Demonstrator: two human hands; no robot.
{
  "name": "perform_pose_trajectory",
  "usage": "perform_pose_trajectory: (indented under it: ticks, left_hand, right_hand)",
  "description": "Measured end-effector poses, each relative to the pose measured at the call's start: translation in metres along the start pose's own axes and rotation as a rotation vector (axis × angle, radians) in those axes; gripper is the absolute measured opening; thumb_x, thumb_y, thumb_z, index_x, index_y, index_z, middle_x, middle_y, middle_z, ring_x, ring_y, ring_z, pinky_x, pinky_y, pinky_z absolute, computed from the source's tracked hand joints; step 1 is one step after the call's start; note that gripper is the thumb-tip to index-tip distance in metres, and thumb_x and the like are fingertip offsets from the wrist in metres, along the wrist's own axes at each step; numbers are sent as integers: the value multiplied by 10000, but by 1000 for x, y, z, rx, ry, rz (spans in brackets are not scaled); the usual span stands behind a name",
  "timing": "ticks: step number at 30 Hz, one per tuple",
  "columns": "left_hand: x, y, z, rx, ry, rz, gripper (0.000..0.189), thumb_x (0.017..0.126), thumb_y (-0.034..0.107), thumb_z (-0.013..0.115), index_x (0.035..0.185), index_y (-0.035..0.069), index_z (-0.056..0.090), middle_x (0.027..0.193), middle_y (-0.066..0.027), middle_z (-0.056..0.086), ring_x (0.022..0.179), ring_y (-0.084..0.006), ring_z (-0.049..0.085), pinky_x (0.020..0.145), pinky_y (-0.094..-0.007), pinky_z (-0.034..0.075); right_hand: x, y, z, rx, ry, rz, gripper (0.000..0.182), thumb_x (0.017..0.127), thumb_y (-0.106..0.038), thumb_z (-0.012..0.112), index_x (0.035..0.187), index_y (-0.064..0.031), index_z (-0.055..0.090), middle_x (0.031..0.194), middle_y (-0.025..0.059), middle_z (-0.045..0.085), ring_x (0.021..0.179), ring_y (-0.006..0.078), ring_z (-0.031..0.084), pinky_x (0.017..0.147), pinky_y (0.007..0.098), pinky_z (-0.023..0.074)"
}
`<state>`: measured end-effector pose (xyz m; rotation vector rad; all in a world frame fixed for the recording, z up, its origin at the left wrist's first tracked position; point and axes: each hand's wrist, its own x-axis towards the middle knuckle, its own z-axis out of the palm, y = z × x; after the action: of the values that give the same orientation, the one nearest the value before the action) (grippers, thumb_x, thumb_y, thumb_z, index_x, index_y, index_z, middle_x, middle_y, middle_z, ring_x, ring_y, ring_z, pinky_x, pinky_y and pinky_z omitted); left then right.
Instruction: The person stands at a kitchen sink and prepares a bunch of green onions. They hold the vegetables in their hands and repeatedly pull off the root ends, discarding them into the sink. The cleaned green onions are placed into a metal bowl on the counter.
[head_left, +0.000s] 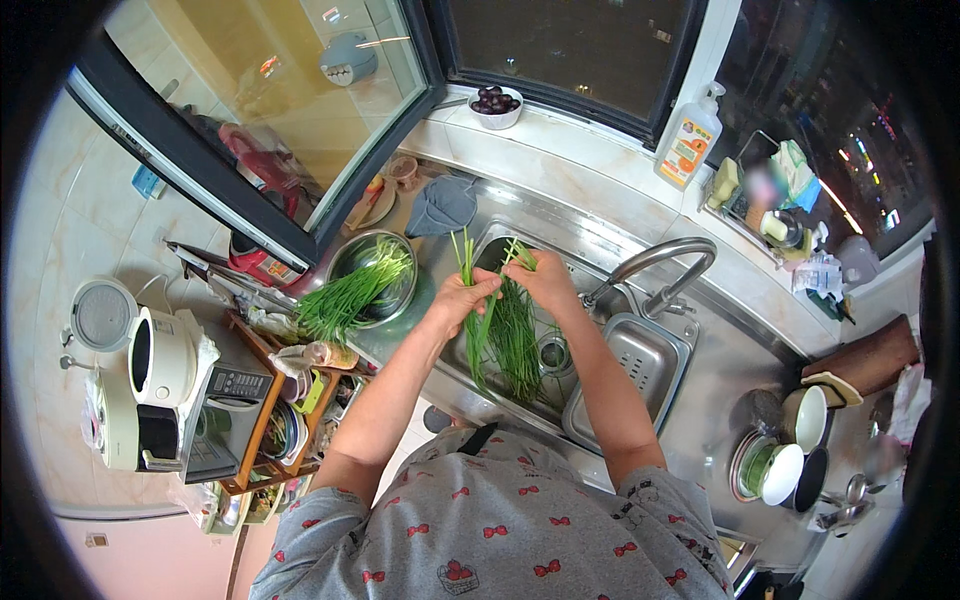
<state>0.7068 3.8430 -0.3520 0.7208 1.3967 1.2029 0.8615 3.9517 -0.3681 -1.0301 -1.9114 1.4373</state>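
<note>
Above the left basin of a stainless steel sink, my two hands are close together. My left hand grips a few long green chives, their pale stem ends sticking up past the fingers. Pale stem ends also show between the fingers of my right hand. Below it stretches a thicker bunch of chives; whether all of it is in that hand, I cannot tell. To the left, a steel bowl holds another heap of chives, with leaf tips hanging over its rim.
A perforated steel tray sits at the sink's right side, near the curved faucet. A grey cloth lies behind the bowl. Stacked bowls stand far right. An open window sash juts in at upper left.
</note>
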Motion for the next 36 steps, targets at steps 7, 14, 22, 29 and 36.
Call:
perform_pose_trajectory:
  ticks: [7,14,22,29,36]
  left_hand:
    - [4,-3,-2,173,97,88,154,875,150,700,949,22,657,769,-34,660,641,-79,573,514,-213,416]
    - [1,-7,-13,127,55,40,188,894,175,680,984,14,646,768,-46,665,588,-77,549,506,-208,411]
    - [0,7,-2,-44,-50,-66,232,912,221,663,1019,15,657,761,-70,665,528,-59,474,512,-210,405]
    - [-6,18,11,-40,-59,-86,198,904,218,674,970,34,645,737,-57,650,548,-70,502,487,-215,390]
    - [2,12,9,45,-69,-16,177,906,223,673,976,64,638,705,-40,638,498,-61,456,456,-214,365]
  right_hand:
    - [-1,-5,-9,104,-55,16,247,785,-270,717,759,-35,646,606,9,561,564,121,503,551,327,421]
    - [-5,-31,-36,336,60,69,238,804,-265,733,781,-41,654,658,-32,562,599,73,482,553,277,393]
    - [3,-3,-8,84,249,-192,266,826,-261,705,888,-10,646,707,71,630,662,148,571,651,330,466]
    - [-3,-4,2,156,38,7,224,830,-242,683,828,-22,641,693,40,626,630,120,553,615,309,451]
    - [-7,-6,-2,207,3,32,217,826,-231,669,805,-19,630,661,33,606,628,111,550,598,309,445]
